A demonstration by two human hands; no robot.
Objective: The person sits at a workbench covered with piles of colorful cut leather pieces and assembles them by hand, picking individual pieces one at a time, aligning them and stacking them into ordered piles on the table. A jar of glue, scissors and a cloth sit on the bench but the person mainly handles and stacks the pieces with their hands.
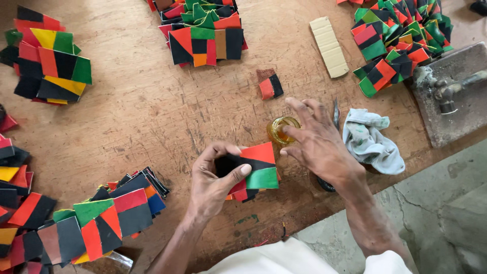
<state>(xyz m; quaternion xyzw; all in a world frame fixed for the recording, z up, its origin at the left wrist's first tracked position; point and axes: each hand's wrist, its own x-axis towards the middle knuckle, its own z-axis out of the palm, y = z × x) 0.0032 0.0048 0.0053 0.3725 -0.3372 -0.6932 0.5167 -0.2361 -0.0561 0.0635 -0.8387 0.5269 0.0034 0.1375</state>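
My left hand (215, 175) grips a small stack of patchwork pieces (256, 170) in red, black and green, thumb pressed on the top one, near the front of the wooden table (137, 116). My right hand (317, 142) hovers with fingers spread, its fingertips over a small glass jar (280, 128) of yellowish liquid just beyond the stack. It holds nothing that I can see. A dark tool (336, 112) lies partly hidden behind that hand.
Piles of coloured patchwork pieces lie at front left (101, 223), far left (48, 61), top centre (205, 30) and top right (398, 43). A stained cloth (370, 139), a cardboard strip (329, 46), one loose piece (270, 85) and a grey metal block (451, 96) sit to the right.
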